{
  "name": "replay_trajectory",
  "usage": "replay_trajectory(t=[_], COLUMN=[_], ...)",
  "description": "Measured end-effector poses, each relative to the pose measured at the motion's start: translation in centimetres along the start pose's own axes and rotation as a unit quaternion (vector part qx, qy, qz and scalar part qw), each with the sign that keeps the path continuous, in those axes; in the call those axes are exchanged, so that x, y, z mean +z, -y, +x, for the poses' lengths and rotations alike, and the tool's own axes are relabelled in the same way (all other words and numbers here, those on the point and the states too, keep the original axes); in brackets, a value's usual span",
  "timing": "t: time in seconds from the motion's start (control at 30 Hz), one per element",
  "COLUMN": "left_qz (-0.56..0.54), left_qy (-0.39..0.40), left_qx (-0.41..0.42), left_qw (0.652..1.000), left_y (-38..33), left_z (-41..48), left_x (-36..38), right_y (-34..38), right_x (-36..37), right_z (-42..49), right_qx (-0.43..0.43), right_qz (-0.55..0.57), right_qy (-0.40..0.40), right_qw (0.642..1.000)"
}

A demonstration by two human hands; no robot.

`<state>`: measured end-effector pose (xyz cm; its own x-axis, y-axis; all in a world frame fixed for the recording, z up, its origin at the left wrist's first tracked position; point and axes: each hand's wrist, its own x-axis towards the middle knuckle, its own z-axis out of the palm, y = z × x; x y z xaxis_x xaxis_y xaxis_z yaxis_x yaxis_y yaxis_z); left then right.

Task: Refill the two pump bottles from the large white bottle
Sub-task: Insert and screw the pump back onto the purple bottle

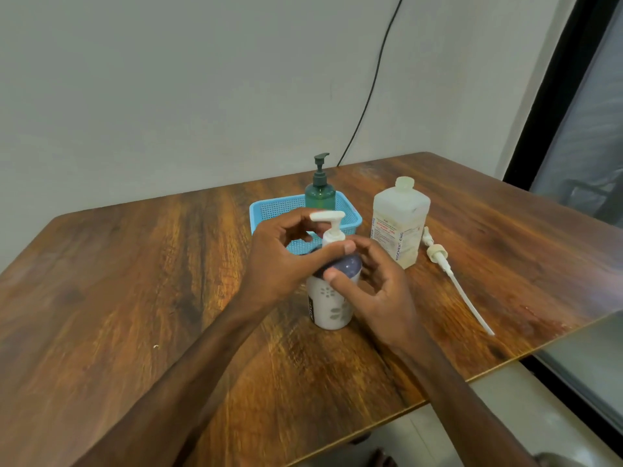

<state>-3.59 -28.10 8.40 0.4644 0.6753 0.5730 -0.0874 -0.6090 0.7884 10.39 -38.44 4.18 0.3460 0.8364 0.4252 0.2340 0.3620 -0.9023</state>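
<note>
Head view, single frame. Wooden table [135, 281] set against a pale wall [168, 79]. Centre: white pump bottle [332, 310], upright on the tabletop, w/ purple shoulder, leaf print and white pump head [328, 217] in place, nozzle pointing left. L hand [279, 261] comes in from the left. Its fingers curl round the neck just under the pump head, and the thumb tip presses the collar from the near side. R hand [381, 294] comes in from the right. Its thumb lies on the purple shoulder, the fingers wrap behind the body, and the palm side is half open toward the camera. Both hands slightly motion-blurred. Just behind the hands is a blue mesh basket [269, 205], w/ a green pump bottle [320, 193] standing upright in its far part, dark pump fitted. Right of the basket stands the large white bottle [401, 224], upright, label facing the camera, apart from both hands. Whether its top is capped cannot be told. Just right of it a detached pump [437, 253] lies flat on the table, its long dip tube running toward the near right edge. Black cable [374, 82] hangs down the wall to the table's rear edge. Dark window frame [556, 96] at far right.
</note>
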Motion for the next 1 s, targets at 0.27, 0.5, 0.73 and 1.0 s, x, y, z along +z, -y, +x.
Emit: replay_trajectory(t=[0.27,0.5,0.73,1.0], left_qz=[-0.070,-0.035,0.000,-0.025], left_qy=[0.051,0.085,-0.016,0.031], left_qx=[-0.039,-0.042,-0.041,-0.052], left_qw=[0.995,0.995,0.999,0.998], left_y=[0.4,0.2,1.2,1.5], left_z=[-1.2,-0.8,-0.8,-1.1], left_x=[0.8,2.7,1.1,-0.7], right_y=[-0.4,-0.4,-0.8,-0.8], right_x=[0.2,0.5,0.3,0.4], right_z=[-0.1,-0.1,0.0,-0.1], right_qx=[-0.001,-0.019,-0.014,0.000], right_qz=[0.012,-0.006,0.026,0.009], right_qy=[0.010,0.015,0.013,0.010], right_qw=[1.000,1.000,0.999,1.000])
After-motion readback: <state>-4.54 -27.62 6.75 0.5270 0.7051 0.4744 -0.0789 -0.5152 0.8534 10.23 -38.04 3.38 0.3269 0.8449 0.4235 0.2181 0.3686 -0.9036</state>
